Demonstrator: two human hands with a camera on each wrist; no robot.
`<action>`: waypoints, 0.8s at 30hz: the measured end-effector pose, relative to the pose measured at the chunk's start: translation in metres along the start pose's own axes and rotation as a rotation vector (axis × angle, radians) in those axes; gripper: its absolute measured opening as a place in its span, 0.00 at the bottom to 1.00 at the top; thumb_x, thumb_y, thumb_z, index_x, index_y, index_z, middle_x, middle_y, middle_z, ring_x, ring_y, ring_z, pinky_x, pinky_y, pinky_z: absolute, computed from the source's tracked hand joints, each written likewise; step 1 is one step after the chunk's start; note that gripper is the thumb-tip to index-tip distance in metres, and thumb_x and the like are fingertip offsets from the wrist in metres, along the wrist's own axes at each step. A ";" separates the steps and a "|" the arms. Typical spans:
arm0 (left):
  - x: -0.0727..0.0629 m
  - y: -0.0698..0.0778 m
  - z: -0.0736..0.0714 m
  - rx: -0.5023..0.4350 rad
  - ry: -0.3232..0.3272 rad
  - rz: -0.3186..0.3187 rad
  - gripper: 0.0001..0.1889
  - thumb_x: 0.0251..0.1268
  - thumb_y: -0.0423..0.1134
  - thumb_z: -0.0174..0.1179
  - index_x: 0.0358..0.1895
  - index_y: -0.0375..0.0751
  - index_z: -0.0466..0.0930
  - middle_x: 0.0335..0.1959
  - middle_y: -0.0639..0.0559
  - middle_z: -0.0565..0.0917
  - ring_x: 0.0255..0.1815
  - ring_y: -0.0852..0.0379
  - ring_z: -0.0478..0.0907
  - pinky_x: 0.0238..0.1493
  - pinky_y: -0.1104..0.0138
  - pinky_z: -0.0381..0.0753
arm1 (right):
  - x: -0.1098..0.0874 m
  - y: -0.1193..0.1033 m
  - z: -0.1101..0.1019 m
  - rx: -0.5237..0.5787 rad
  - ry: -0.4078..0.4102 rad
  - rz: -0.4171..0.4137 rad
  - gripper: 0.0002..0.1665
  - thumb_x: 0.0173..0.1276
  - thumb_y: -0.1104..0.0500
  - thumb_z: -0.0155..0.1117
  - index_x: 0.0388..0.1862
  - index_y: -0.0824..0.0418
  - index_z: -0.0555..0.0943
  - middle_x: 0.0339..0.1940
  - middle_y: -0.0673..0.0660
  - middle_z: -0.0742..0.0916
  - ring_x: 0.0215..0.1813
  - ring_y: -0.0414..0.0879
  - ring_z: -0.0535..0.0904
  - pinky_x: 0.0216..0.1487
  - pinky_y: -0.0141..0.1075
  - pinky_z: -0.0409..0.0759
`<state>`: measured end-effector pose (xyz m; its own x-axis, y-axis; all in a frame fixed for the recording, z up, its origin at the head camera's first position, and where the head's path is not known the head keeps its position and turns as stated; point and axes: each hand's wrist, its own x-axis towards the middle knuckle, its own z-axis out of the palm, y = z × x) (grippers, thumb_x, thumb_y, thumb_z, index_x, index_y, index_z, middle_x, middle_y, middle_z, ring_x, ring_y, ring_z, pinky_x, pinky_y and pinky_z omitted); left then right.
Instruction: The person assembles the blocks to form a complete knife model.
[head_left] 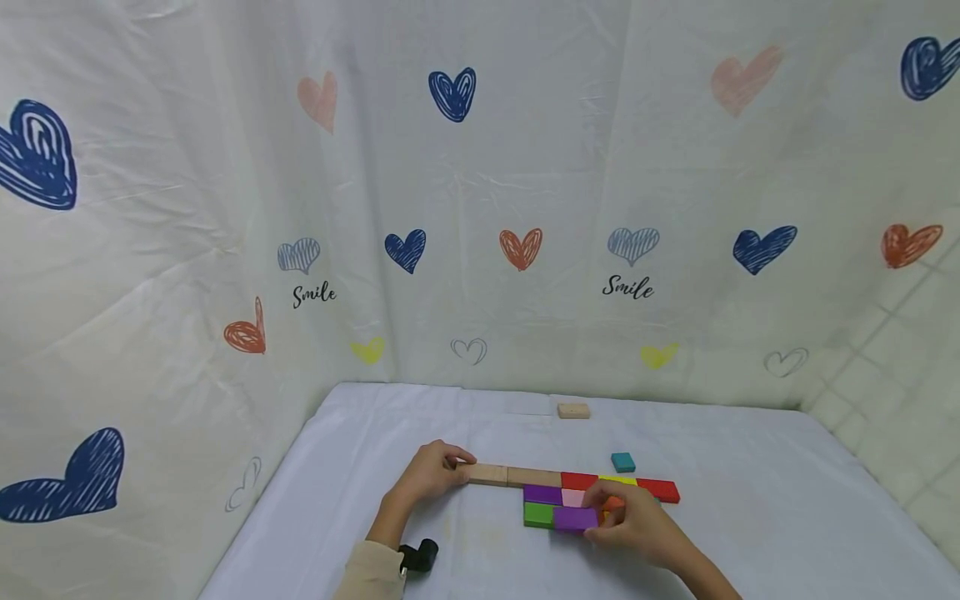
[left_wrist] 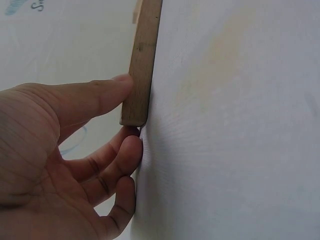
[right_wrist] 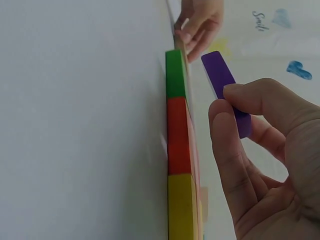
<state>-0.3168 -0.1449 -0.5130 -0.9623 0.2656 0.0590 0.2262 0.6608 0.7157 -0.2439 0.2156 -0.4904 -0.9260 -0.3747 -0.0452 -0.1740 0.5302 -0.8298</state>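
In the head view my right hand (head_left: 637, 517) pinches a purple block (head_left: 575, 518) between thumb and fingers. The right wrist view shows this purple block (right_wrist: 220, 75) raised above the laid blocks. Beneath it a green block (right_wrist: 175, 75), a red block (right_wrist: 179, 135) and a yellow block (right_wrist: 181, 205) lie end to end. My left hand (head_left: 431, 475) holds the left end of a plain wooden block (head_left: 487, 474). Its thumb presses that wooden block (left_wrist: 142, 70), with curled fingers at the block's end. Another purple block (head_left: 542, 494) lies flat beside a pink block (head_left: 572, 498).
Behind the laid rows sit a loose teal block (head_left: 622, 462) and a small wooden block (head_left: 573, 411). A white cloth covers the table (head_left: 360, 433). A heart-patterned curtain (head_left: 480, 317) hangs behind it. A black device (head_left: 420, 556) is strapped to the left wrist.
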 end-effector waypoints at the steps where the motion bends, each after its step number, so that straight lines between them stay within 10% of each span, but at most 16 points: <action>1: 0.000 0.000 0.000 -0.001 0.000 -0.001 0.10 0.60 0.35 0.72 0.44 0.51 0.91 0.38 0.50 0.80 0.37 0.55 0.73 0.35 0.64 0.72 | 0.000 0.000 0.003 0.000 -0.007 -0.007 0.22 0.57 0.53 0.81 0.47 0.56 0.82 0.44 0.56 0.84 0.30 0.43 0.82 0.36 0.31 0.84; 24: -0.001 0.002 -0.001 -0.008 -0.012 -0.015 0.10 0.61 0.36 0.71 0.45 0.52 0.91 0.38 0.52 0.79 0.37 0.56 0.73 0.35 0.64 0.74 | 0.007 -0.021 0.034 -0.137 -0.026 0.009 0.21 0.52 0.55 0.84 0.40 0.54 0.81 0.36 0.51 0.83 0.32 0.44 0.77 0.33 0.30 0.81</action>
<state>-0.3153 -0.1452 -0.5110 -0.9637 0.2638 0.0400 0.2104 0.6592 0.7220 -0.2356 0.1761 -0.4917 -0.9190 -0.3883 -0.0682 -0.2115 0.6315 -0.7460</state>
